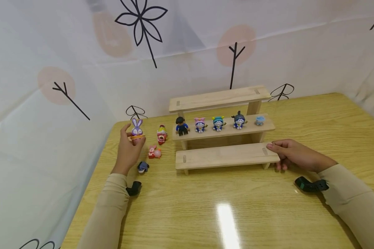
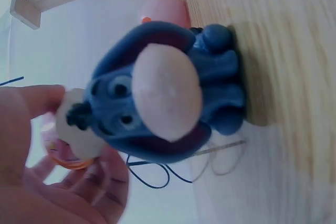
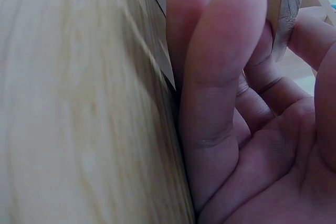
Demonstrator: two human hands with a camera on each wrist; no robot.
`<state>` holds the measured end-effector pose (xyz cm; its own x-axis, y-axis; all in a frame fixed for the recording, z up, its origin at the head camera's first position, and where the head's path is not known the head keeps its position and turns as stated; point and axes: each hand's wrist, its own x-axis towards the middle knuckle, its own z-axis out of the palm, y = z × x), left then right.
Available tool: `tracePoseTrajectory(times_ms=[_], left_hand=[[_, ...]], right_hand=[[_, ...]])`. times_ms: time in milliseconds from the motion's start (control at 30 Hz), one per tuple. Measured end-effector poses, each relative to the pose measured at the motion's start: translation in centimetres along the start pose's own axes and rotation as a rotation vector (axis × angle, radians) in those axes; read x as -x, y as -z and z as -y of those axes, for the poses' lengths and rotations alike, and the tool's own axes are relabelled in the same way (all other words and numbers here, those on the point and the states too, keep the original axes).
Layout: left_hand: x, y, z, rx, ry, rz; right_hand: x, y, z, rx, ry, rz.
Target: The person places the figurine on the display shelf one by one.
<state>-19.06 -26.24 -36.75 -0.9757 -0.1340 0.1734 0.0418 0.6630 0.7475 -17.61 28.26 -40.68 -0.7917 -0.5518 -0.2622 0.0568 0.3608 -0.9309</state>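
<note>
My left hand [image 1: 127, 152] holds a purple long-eared rabbit figurine [image 1: 137, 131] upright between thumb and fingers, above the table's left side. In the left wrist view, a blue donkey figurine [image 2: 168, 87] fills the middle, in front of the held rabbit. At the right end of a three-step wooden display stand [image 1: 224, 155], my right hand [image 1: 294, 155] grips the lowest board, thumb on top and some fingers beneath. The right wrist view shows these fingers [image 3: 220, 77] close along the table, with the board's end between thumb and index finger.
Along the middle step sit a black-haired doll [image 1: 182, 126], three hatted blue-and-white figurines [image 1: 218, 123] and a small light-blue figurine [image 1: 260, 120]. Left of the stand are a red-and-yellow figurine [image 1: 162, 135] and a pink piglet figurine [image 1: 152, 152]. A patterned white cloth [image 1: 187, 69] hangs behind.
</note>
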Motion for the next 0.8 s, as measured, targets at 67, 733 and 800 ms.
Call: tracePoseTrajectory(times_ms=[67, 733, 800], left_hand=[[0.1, -0.1, -0.2, 0.031, -0.022, -0.04], [2.9, -1.0, -5.9, 0.199, -0.356, -0.093], [3.1, -1.2, -6.7, 0.199, -0.389, -0.069]], right_hand=[[0.0, 0.0, 0.0, 0.003, -0.004, -0.001], [-0.1, -0.1, 0.1, 0.002, -0.002, -0.007], [-0.1, -0.1, 0.1, 0.003, -0.001, -0.011]])
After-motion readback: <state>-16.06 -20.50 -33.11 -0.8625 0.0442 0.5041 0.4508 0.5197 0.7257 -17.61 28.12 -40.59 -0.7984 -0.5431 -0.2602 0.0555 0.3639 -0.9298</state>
